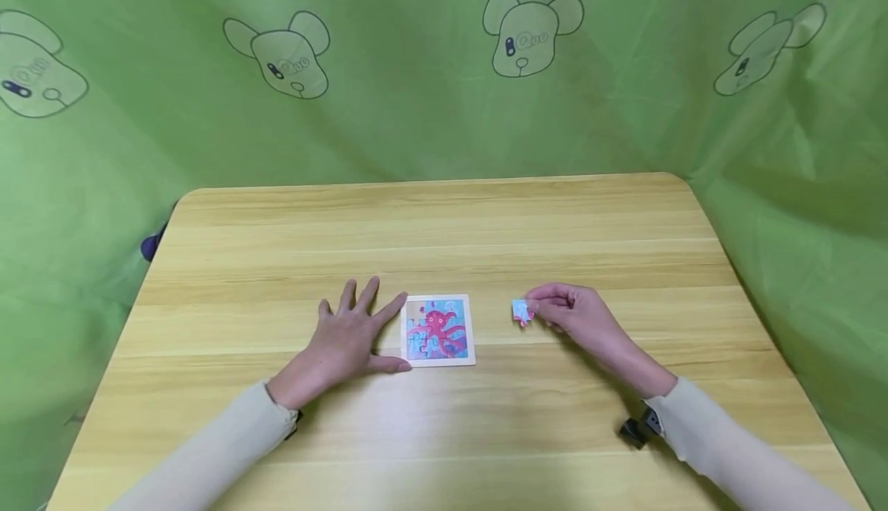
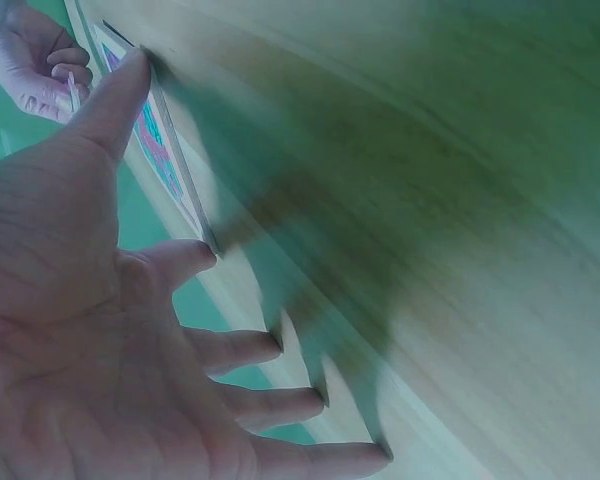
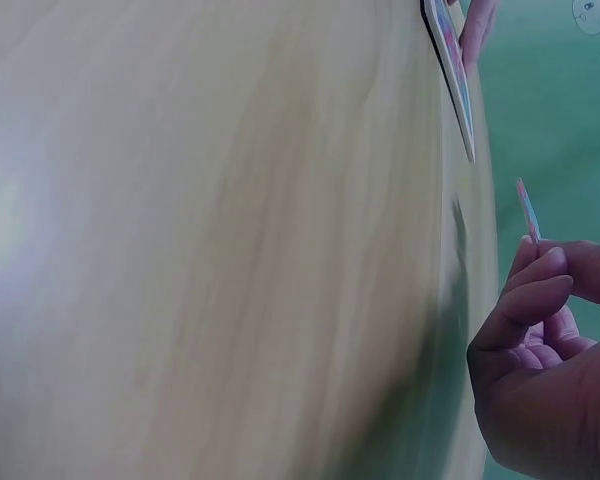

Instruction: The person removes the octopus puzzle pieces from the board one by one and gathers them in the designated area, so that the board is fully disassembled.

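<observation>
R hand (image 1: 577, 315) pinches jigsaw piece (image 1: 520, 311) at one edge, above bench (image 1: 444, 442), prob so its face shows; L hand (image 1: 342, 345) splayed, thumb + index touching L side of octopus puzzle (image 1: 438, 331) btwn hands, prob steadying it.

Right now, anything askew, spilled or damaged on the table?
Nothing looks spilled or damaged. One oddity: in the head view, the octopus puzzle shows bare backing at its upper left, so its picture is incomplete. The right hand pinches a loose piece.
</observation>
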Action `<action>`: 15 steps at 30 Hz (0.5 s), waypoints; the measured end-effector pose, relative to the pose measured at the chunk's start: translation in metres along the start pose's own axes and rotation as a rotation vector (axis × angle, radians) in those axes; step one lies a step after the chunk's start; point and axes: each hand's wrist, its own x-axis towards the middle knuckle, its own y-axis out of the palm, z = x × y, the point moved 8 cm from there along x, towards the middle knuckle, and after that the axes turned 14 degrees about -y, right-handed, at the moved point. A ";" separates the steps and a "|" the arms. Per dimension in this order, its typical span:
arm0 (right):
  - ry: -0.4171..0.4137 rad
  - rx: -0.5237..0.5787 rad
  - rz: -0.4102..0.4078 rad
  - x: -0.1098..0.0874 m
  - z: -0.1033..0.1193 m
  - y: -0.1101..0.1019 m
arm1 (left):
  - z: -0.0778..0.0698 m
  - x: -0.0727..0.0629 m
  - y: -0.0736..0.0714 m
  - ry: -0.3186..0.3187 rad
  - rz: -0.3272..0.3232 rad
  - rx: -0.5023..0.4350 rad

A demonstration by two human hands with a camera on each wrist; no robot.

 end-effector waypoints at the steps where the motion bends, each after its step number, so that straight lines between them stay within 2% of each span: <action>1: 0.001 -0.003 -0.002 0.000 -0.001 -0.002 | 0.000 0.000 0.000 0.000 -0.001 0.000; 15: 0.007 -0.094 -0.008 0.001 -0.011 -0.025 | 0.000 0.000 0.001 -0.007 0.003 -0.002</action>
